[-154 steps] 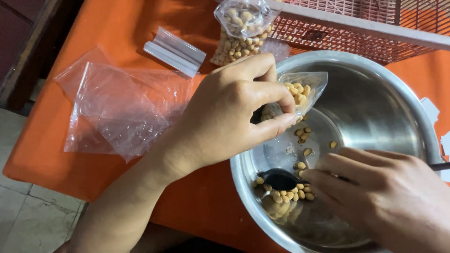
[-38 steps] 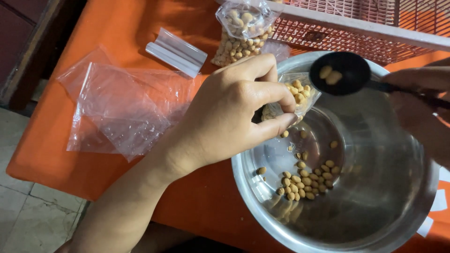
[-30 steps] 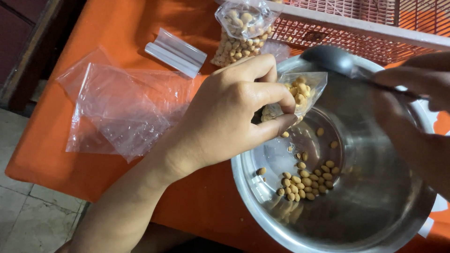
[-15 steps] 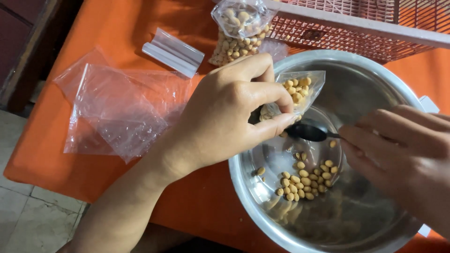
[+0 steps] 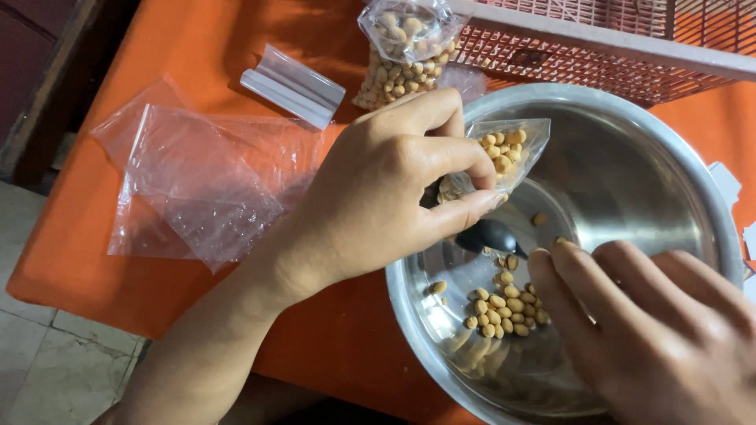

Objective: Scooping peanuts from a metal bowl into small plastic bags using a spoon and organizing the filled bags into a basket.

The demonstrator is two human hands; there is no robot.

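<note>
My left hand pinches a small clear plastic bag partly filled with peanuts, holding it over the rim of a large steel bowl. My right hand holds a black spoon down inside the bowl, its scoop just under the bag and beside a small heap of peanuts on the bowl's bottom. The spoon's handle is hidden under my right hand.
A filled, closed bag of peanuts lies behind the bowl on the orange table. Loose clear plastic bags and a folded stack of them lie to the left. A red mesh crate stands at the back right.
My right hand tipped the spoon's peanuts into the bag, then brought the spoon down into the bowl toward the heap. My left hand and the bag have stayed put.
</note>
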